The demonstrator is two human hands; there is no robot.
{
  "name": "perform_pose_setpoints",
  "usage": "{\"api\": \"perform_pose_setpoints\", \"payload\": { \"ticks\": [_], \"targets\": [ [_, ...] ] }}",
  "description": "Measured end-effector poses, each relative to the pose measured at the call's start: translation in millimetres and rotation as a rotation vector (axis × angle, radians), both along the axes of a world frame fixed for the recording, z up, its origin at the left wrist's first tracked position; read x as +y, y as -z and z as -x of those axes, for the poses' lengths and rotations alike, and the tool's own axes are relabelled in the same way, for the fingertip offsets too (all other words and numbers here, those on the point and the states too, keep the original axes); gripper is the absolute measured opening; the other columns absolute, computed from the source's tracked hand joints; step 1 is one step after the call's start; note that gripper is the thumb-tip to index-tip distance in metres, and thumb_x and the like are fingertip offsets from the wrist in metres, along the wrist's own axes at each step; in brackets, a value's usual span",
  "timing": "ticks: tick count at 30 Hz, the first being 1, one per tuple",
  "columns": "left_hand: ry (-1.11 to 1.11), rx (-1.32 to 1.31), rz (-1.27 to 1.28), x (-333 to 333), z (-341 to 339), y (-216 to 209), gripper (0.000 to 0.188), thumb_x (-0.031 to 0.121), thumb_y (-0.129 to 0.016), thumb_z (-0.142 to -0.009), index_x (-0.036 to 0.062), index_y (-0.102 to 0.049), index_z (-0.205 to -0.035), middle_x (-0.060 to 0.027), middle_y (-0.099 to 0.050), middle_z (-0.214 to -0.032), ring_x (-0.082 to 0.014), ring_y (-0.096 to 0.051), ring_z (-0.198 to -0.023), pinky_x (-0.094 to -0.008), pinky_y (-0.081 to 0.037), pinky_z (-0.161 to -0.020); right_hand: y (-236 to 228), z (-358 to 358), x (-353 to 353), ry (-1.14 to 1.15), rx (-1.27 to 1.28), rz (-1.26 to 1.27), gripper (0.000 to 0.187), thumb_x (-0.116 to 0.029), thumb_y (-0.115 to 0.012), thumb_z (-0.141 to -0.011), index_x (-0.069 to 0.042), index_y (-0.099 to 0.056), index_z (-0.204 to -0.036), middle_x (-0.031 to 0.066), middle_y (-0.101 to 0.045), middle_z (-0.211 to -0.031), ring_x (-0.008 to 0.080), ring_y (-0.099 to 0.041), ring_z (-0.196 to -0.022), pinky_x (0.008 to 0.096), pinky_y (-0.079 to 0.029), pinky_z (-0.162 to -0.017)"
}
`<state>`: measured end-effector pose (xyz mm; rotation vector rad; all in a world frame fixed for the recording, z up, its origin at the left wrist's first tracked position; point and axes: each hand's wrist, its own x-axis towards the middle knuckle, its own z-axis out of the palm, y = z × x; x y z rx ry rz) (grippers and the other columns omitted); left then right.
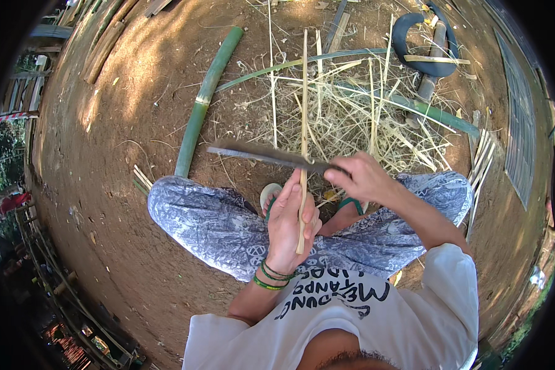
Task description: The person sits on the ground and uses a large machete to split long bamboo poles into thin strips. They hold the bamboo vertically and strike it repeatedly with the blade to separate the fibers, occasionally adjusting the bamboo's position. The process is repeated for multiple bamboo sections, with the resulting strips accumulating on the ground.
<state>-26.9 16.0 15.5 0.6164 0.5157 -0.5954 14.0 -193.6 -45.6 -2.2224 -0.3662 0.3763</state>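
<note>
A long, thin bamboo strip [304, 98] points away from me, its near end close to my lap. My left hand [288, 222] is wrapped around its lower part, the thumb lying along it toward the blade. In my right hand [359, 176] is the dark handle of a large knife [259, 155]. The long blade reaches leftward across the strip, just beyond my left thumb, and touches it or lies very close. A small pale curl shows where blade and strip cross. My right fingers hide most of the handle.
Pale shavings [351, 117] lie heaped on the dirt ground ahead. A green bamboo pole [209, 102] rests at the left, another [438, 115] crosses the heap. Black rings [407, 37] sit around a post at far right. Thin strips [482, 157] lie by my right knee.
</note>
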Motion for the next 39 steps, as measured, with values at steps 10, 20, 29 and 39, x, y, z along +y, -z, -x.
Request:
{"api": "perform_pose_setpoints", "payload": {
  "ticks": [10, 20, 29, 39],
  "targets": [
    [0.058, -0.011, -0.062, -8, 15, 14, 0.044, 0.02, -0.032, -0.11, 0.0099, -0.032, -0.153, 0.0014, -0.041, -0.064, -0.0062, -0.035, -0.042, -0.02, -0.031, -0.039, 20, -22, -27, 0.056, 0.045, 0.175, 0.054, -0.053, -0.053, -0.098, -0.004, -0.069, -0.084, 0.0163, -0.057, -0.054, 0.0346, -0.061, -0.052, 0.0468, -0.049, -0.053],
    [0.094, -0.07, 0.035, 5, 42, 9, 0.047, 0.019, -0.032, -0.11, 0.0111, -0.027, -0.156, 0.001, -0.04, -0.06, -0.0063, -0.035, -0.039, -0.0199, -0.033, -0.036, 30, -22, -45, 0.147, 0.068, 0.187, 0.055, -0.051, -0.05, -0.1, -0.002, -0.069, -0.085, 0.0146, -0.057, -0.054, 0.0299, -0.062, -0.052, 0.0448, -0.048, -0.052],
    [0.057, -0.236, 0.044, 15, 31, -3, 0.049, 0.022, -0.031, -0.111, 0.0097, -0.022, -0.157, 0.0015, -0.039, -0.059, -0.0049, -0.032, -0.039, -0.0188, -0.03, -0.034, -31, -15, -30, -0.059, -0.204, 0.169, 0.047, -0.054, -0.064, -0.091, -0.008, -0.068, -0.08, 0.0096, -0.057, -0.052, 0.033, -0.06, -0.05, 0.0449, -0.045, -0.048],
    [0.079, -0.324, 0.083, 13, 43, -29, 0.045, 0.023, -0.03, -0.111, 0.0123, -0.029, -0.155, 0.0011, -0.039, -0.061, -0.0067, -0.033, -0.039, -0.0204, -0.031, -0.036, -71, -10, -39, 0.05, -0.369, 0.15, 0.036, -0.044, -0.071, -0.086, -0.01, -0.064, -0.079, 0.0103, -0.063, -0.063, 0.0308, -0.061, -0.051, 0.0412, -0.048, -0.048]
  ]
}}
